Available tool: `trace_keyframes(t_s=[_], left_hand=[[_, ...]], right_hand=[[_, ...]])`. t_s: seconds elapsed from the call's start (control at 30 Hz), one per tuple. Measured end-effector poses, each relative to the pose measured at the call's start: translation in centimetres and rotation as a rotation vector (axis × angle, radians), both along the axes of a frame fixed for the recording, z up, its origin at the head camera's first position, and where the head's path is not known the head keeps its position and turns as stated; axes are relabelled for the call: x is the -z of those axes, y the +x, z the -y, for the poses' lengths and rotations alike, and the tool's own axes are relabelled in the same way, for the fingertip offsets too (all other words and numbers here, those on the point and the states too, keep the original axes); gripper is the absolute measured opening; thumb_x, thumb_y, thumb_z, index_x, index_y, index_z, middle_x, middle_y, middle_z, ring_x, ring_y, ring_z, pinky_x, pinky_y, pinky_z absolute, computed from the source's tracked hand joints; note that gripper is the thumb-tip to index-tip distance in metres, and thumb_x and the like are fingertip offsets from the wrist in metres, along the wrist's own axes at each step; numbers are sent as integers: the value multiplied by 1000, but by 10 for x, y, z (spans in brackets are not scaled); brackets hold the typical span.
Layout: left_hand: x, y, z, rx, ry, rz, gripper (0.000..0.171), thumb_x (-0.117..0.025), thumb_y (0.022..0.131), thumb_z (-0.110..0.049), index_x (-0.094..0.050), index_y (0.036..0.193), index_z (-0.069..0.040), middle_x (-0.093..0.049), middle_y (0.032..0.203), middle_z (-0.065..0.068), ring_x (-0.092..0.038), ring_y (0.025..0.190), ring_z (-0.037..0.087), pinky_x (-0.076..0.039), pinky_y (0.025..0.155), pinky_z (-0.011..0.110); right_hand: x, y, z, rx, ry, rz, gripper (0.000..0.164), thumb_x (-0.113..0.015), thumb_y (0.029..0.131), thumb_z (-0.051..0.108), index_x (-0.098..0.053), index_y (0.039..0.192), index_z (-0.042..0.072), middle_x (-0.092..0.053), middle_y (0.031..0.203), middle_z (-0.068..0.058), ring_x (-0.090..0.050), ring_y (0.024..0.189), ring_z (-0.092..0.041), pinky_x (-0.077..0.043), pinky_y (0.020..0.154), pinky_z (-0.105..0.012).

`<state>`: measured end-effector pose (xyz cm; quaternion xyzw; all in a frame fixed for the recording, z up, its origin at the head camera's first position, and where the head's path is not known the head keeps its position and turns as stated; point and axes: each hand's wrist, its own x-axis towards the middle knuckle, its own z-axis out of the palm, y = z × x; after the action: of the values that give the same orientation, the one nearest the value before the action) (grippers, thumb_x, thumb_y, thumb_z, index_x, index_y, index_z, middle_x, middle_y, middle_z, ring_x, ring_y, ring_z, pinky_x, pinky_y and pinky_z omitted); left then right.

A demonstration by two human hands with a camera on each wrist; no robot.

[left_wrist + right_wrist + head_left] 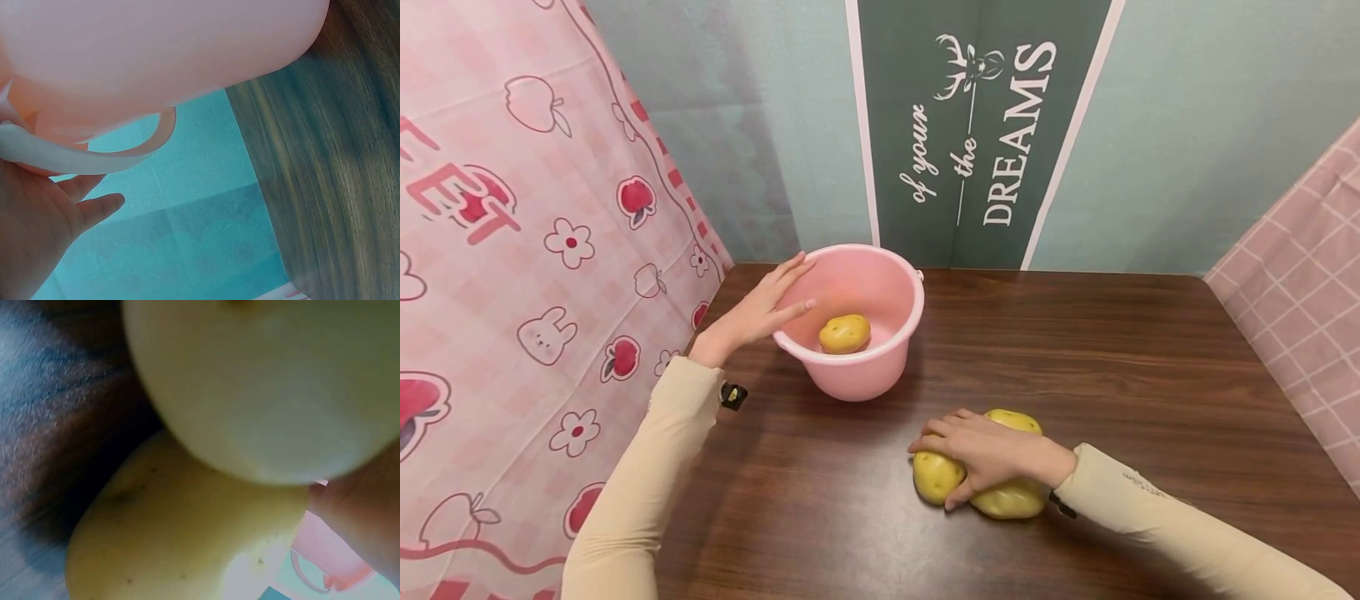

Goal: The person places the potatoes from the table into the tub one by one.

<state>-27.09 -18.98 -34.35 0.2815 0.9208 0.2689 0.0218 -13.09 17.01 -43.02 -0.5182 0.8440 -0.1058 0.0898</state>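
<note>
A pink plastic bucket (857, 375) stands on the brown wood-grain table, one yellow potato (846, 334) lying inside it. My left hand (758, 310) rests at the bucket's left rim, thumb over the inside and fingers extended along the rim. In the left wrist view, the pale bucket handle (94, 161) crosses in front of that hand. Nearer the front, my right hand (988, 450) grips a potato (938, 477) from above, fingers over its far side and thumb on its near side. Two more potatoes lie under and beside this hand, one behind (1015, 420) and one in front (1011, 500).
A teal cloth (1150, 167) with a dark green lettered panel (985, 242) hangs behind the table (1112, 350). Pink printed cloth (572, 333) borders the left side, and pink checked cloth (1300, 275) the right.
</note>
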Motion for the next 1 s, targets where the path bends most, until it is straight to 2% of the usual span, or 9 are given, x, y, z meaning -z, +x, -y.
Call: trace_keyframes(t_s=[0.5, 0.87, 1.0], left_hand=[[7, -1, 8, 25, 8, -30, 66, -50, 91, -48, -21, 148, -33, -6, 155, -10, -10, 142, 25, -16, 109, 56], [7, -1, 8, 30, 14, -28, 66, -50, 91, -48, -21, 148, -34, -7, 156, -10, -10, 142, 28, -16, 108, 57], [7, -1, 8, 27, 15, -24, 66, -50, 91, -49, -20, 147, -34, -6, 155, -11, -10, 142, 28, -16, 108, 58]], right_hand=[[10, 8, 11, 4, -5, -91, 74, -68, 66, 66, -52, 124, 23, -52, 109, 8, -52, 100, -12, -39, 90, -36], [6, 8, 10, 17, -27, -92, 75, -70, 64, 65, -52, 124, 23, -52, 108, 8, -52, 100, -13, -38, 91, -37], [4, 7, 11, 16, -41, -127, 76, -71, 63, 65, -53, 124, 23, -51, 106, 8, -52, 98, -12, -39, 90, -37]])
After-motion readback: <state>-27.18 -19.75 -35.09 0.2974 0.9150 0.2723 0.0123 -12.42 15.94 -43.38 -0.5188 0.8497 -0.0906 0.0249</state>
